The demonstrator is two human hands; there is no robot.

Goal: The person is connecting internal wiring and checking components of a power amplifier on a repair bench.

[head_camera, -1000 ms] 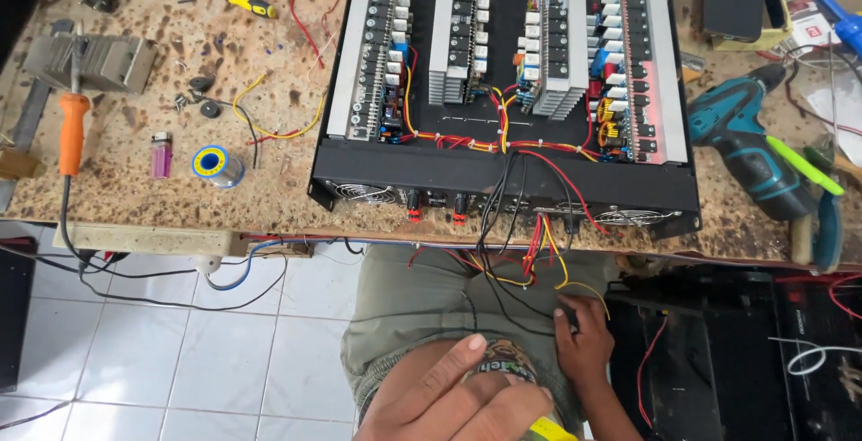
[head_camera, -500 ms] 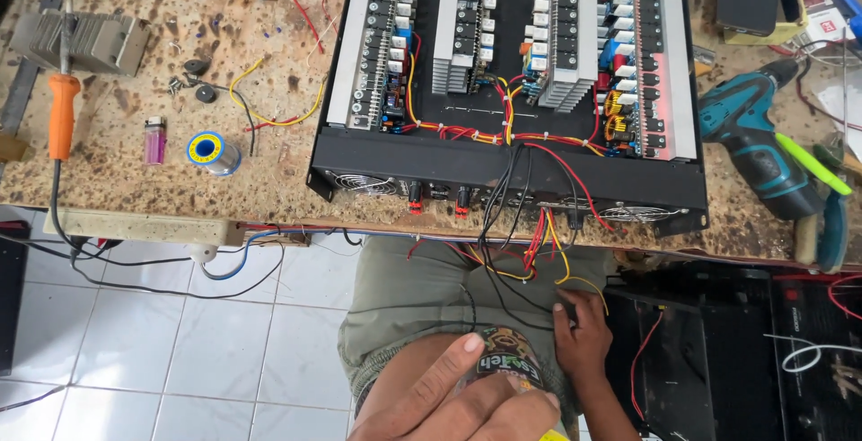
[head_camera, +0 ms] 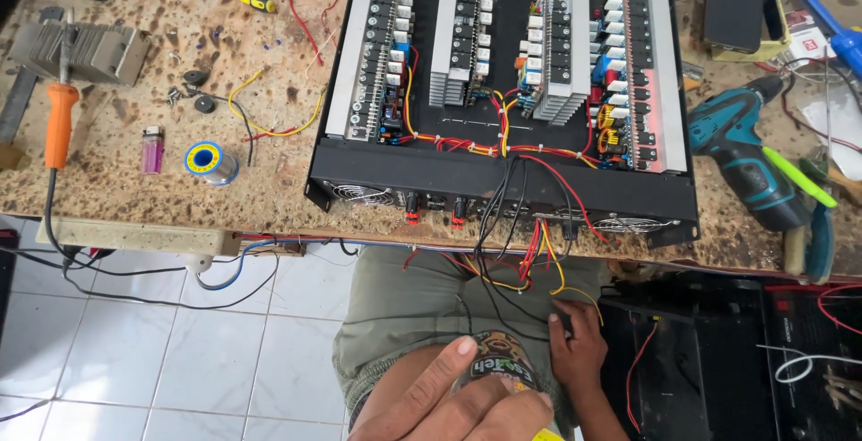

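At the far left of the speckled surface lies a soldering iron with an orange handle, its black cord dropping over the edge; above it sits a grey finned heat sink; to the right lie a small purple lighter and, just beside it, a spool of solder with a blue and yellow face; a yellow wire loops nearby. In the middle stands an open black amplifier chassis, boards and finned blocks inside, red, yellow and black wires spilling from its front edge down toward the lap. Below, the left hand is curled around a small dark round can with a printed top, thumb and fingers closed on it, held over the lap. Just right of it the right hand pinches a black wire end between its fingertips, otherwise closed. Farther right on the surface lies a teal cordless drill, and beyond it a blue-handled tool.
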